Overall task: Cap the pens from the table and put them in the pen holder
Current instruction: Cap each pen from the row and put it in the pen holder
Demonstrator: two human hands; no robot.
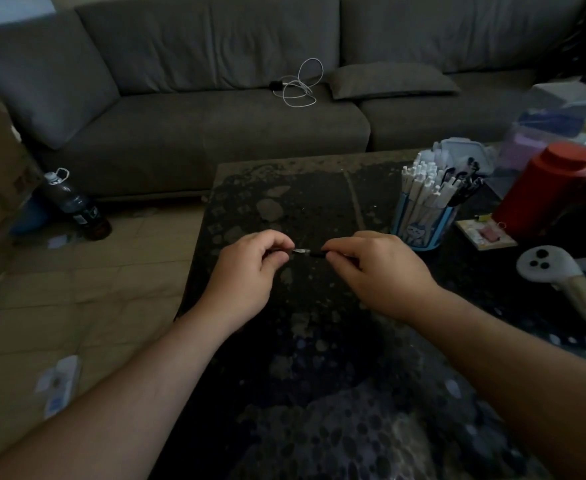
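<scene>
Left hand (250, 271) fingers pinched shut on pen (301, 251), right hand (376, 271) pinched on black cap (318, 253) at pen tip, both above dark table (284, 188), blue pen holder (423, 226) near right, full of pens

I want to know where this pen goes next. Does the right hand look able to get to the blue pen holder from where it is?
Probably yes. The right hand is beside the pen holder, with only bare table between them. The holder is already crowded with pens, so finding a gap may be fiddly.

dim, soft-focus, bowed wide-angle edges
</scene>
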